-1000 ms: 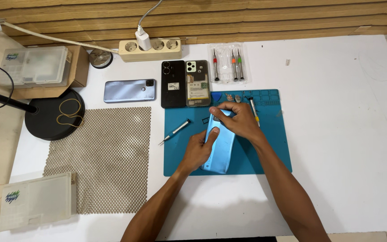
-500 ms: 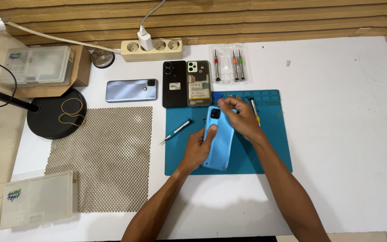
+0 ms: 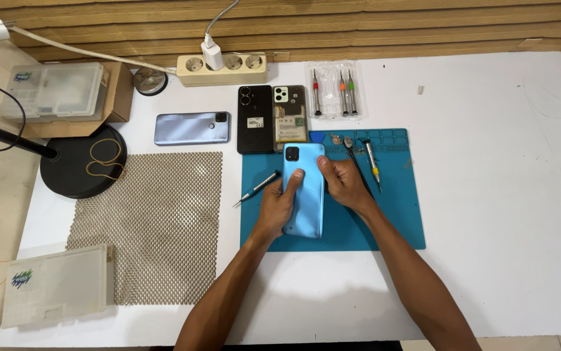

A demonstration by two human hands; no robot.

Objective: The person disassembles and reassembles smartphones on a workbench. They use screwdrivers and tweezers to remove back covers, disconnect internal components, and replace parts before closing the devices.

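Where the white table (image 3: 488, 195) meets its left edge, a clear box (image 3: 56, 285) lies at the near corner, another box (image 3: 56, 90) sits on cardboard at the far corner, and a black lamp base (image 3: 72, 172) carries a rubber band (image 3: 105, 161). A mesh pad (image 3: 150, 224) follows, with a grey phone (image 3: 192, 128) beyond it. A power strip (image 3: 222, 68) lies at the far edge; a black phone (image 3: 255, 119) and an opened phone (image 3: 290, 114) sit below it. On the blue mat (image 3: 391, 214), a screwdriver (image 3: 257, 188) rests just left of the left hand (image 3: 279, 201). The blue phone (image 3: 304, 188) lies back up, gripped on its left side by that hand and on its right by the right hand (image 3: 344, 185). A yellow-tipped screwdriver (image 3: 373, 166) lies just beyond, near a packed tool set (image 3: 333, 97).
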